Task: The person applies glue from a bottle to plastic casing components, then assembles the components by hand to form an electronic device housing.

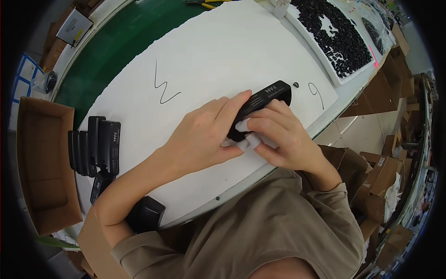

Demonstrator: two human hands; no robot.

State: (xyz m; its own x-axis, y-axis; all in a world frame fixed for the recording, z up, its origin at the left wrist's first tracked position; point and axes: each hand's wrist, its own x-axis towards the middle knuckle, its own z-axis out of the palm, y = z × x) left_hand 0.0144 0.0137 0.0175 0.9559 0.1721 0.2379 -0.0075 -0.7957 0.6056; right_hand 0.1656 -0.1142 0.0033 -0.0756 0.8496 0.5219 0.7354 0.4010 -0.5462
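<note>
A long black fan casing point(268, 94) with pale lettering is held above the white sheet, slanting up to the right. My left hand point(200, 132) grips its left side, fingers along the top and thumb near the lower end. My right hand point(287, 135) is closed around the right side, with white covers on its thumb and index finger. Those two fingertips meet at the casing's near end; whether a small part is pinched between them is hidden. Just beyond the casing's far end, one small black piece point(296, 85) lies on the sheet.
A white tray point(320, 58) full of small black pieces stands at the far right. Several similar black casings point(110, 144) are stacked at the left, beside an open cardboard box point(46, 216). A black part point(148, 214) lies by my left elbow. Yellow-handled pliers point(206, 4) lie at the far edge.
</note>
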